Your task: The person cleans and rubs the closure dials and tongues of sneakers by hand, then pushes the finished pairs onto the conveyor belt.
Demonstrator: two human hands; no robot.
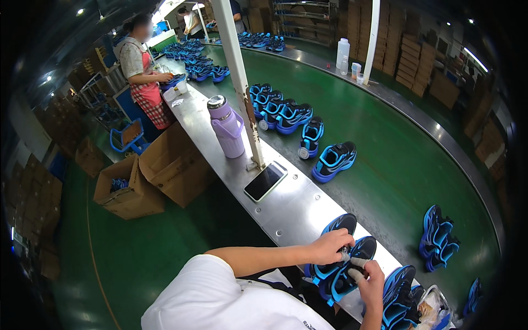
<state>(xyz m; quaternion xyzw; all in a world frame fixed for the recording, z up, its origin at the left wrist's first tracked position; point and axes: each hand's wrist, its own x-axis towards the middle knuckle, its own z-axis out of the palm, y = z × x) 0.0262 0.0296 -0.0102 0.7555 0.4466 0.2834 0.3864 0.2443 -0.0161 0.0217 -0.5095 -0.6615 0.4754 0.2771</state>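
Your left hand (334,247) and right hand (372,278) are bunched narrow over that shoe (364,248) on the counter (300,204), can't tell what's pinched. I'd brace one, work gently with the other.

Left hand: the left hand (331,247) is reaching over a pair of black-and-blue shoes (366,247), its fingertips meeting at the upper.
Right hand: the right hand (370,279) is bending in from the other side, pale covers wrapping its thumb and a finger, and is touching the same pair.
Desk: the metal desk (300,201) is carrying a dark-screened phone (265,181) and, beyond it, a lilac flask (226,131), both sitting beside a chipped white post (240,77).
Green belt: more shoes (333,161) are standing along the green belt (385,159).
Far left: a co-worker (147,80) in a red apron is standing at the desk, handling a shoe.
Floor: open cardboard boxes (135,198) are resting below.
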